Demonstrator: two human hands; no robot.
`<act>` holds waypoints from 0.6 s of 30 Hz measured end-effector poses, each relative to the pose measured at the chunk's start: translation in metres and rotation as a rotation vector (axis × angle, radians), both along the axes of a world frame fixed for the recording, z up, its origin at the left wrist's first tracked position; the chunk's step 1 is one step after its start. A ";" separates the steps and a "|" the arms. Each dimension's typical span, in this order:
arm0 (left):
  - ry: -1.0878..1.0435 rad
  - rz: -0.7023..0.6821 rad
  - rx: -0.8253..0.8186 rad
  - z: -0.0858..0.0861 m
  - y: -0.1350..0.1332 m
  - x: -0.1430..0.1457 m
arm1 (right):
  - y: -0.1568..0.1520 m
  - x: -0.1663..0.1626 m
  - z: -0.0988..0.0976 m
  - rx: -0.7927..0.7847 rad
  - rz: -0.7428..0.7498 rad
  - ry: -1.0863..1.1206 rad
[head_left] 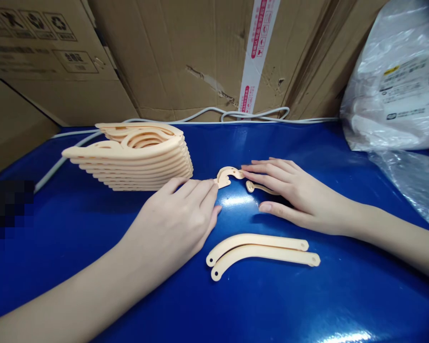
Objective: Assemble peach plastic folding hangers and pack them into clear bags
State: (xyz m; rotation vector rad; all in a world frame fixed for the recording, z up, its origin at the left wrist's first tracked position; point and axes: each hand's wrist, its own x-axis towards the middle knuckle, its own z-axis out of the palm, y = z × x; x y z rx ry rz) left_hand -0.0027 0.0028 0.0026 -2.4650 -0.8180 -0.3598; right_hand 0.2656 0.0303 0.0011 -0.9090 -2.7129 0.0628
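The left hand (180, 212) curls at one end of the hooked piece (222, 179), whether grasping I cannot tell; the right hand (300, 193) spreads loosely open, fingertips at its other end.

Left hand (188, 209) and right hand (295, 193) at a cream hook (223, 177); two curved bars (264, 252) nearer the viewer; stacked hangers (143, 153) at left.

The hook (224, 175) looks smooth plastic, the tabletop (271, 305) glossy.
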 end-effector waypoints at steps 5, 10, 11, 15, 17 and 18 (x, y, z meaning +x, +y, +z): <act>-0.039 -0.003 0.015 0.000 0.000 -0.001 | 0.000 0.001 -0.002 0.004 0.009 0.001; -0.038 0.007 -0.002 0.002 0.000 -0.001 | 0.001 0.001 0.000 0.012 0.010 0.009; -0.036 0.016 0.000 0.003 0.000 0.000 | 0.001 0.002 0.001 0.021 0.008 0.023; -0.065 -0.002 -0.015 0.010 -0.002 0.002 | 0.001 0.006 0.010 0.109 -0.066 0.079; -0.145 -0.096 -0.103 0.012 -0.005 0.002 | -0.001 0.009 0.014 0.157 -0.092 0.041; -0.188 -0.157 -0.186 0.012 -0.007 0.002 | -0.002 0.010 0.015 0.168 -0.090 0.010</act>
